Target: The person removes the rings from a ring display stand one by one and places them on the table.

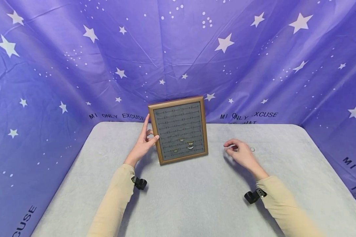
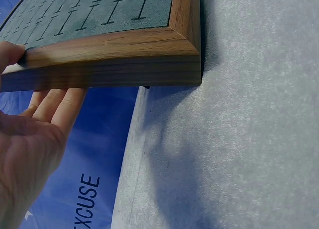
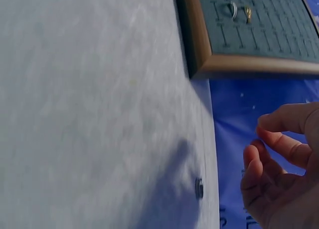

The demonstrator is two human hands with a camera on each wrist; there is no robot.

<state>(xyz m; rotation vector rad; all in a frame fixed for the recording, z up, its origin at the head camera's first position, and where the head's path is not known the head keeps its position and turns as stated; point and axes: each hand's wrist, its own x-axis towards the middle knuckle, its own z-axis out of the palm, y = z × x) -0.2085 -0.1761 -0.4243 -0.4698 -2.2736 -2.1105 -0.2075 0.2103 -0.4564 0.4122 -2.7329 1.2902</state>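
purple cloth printed with white stars (image 1: 166,49) hangs behind and beside a table with a pale grey cover (image 1: 184,197). the wood-framed ring board (image 1: 204,131) stands near the table's back edge, tilted, its slotted face toward the person; whether anything props it from behind can't be told. the left hand (image 1: 143,141) grips its side edge, thumb on the front and fingers behind. if that grip slackened or slid, the board could probably tip or skid. the right hand (image 1: 241,152) is well apart from it, fingers loosely curved above the table, with nothing visible between them. four rings (image 1: 190,144) sit in the lower slots; a jolt to the board might shake a loosely seated one out. smallest is the loose ring (image 3: 199,188) on the table, near the right hand, where a careless brush could knock it away.
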